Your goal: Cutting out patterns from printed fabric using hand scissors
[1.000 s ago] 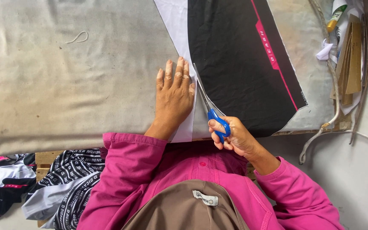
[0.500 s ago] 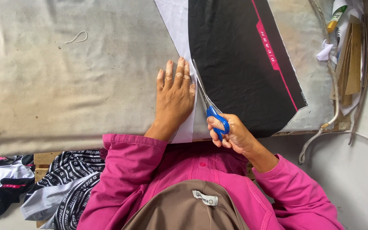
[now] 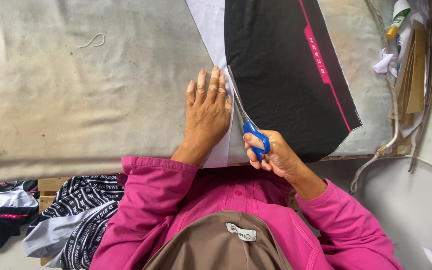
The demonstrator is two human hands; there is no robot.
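1. The left hand (image 3: 207, 112) lies flat, palm down and fingers stretched, on the white strip of a printed fabric panel (image 3: 281, 75), black with a white border and a pink stripe. It holds nothing; it only presses the cloth.
2. The right hand (image 3: 271, 152) is closed around the blue plastic handles of a pair of steel scissors (image 3: 246, 117). The blades point away from the person and lie along the line where the white border meets the black part, just beside the left fingers.
3. The fabric panel is spread on the table (image 3: 76, 100), which is covered with a worn grey-beige cloth. Its near end reaches the near table edge, between the two hands; its right edge runs diagonally toward the far side.
4. To the left of the left hand the table cover is wide and free, with only a small loop of white thread (image 3: 92, 41) far away.
5. To the right the room is narrow: brown cardboard pieces (image 3: 413, 70) and a bottle with a yellow tip (image 3: 397, 17) stand at the right table edge.
6. Below the near edge, on the left, hangs a heap of black-and-white printed garments (image 3: 71, 215).
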